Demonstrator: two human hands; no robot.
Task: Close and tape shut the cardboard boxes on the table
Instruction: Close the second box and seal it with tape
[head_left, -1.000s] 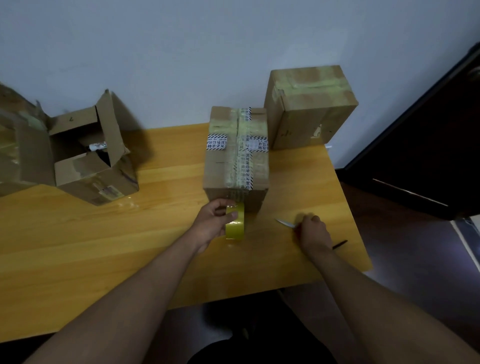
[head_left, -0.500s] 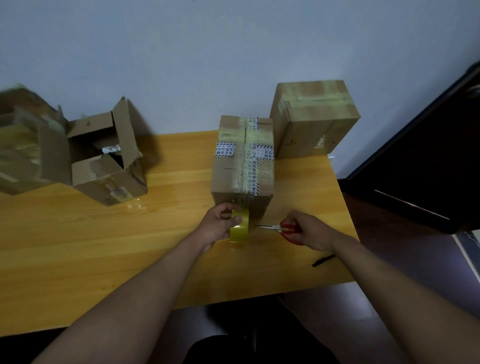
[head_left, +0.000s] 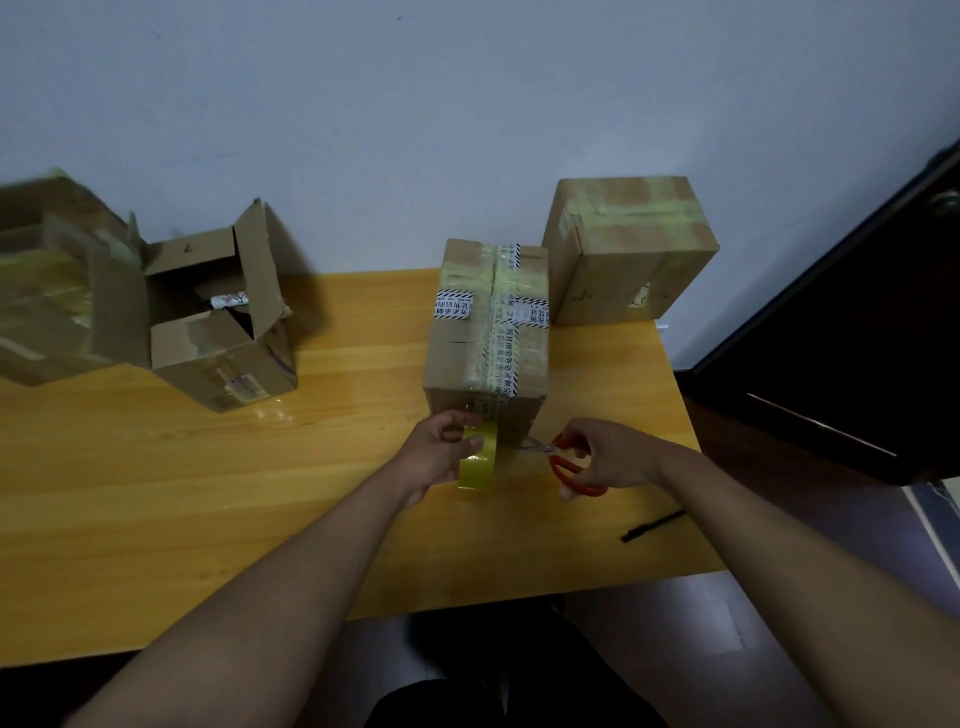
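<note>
With the left hand (head_left: 436, 457) gripping the tape roll (head_left: 478, 460) and the right hand (head_left: 608, 454) holding scissors (head_left: 563, 462) at the box (head_left: 488, 332), slack tape could fold, spoiling the cut.

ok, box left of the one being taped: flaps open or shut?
Open. The box has its flaps standing up and splayed outward, no tape across the top, and contents show inside the opening.
</note>
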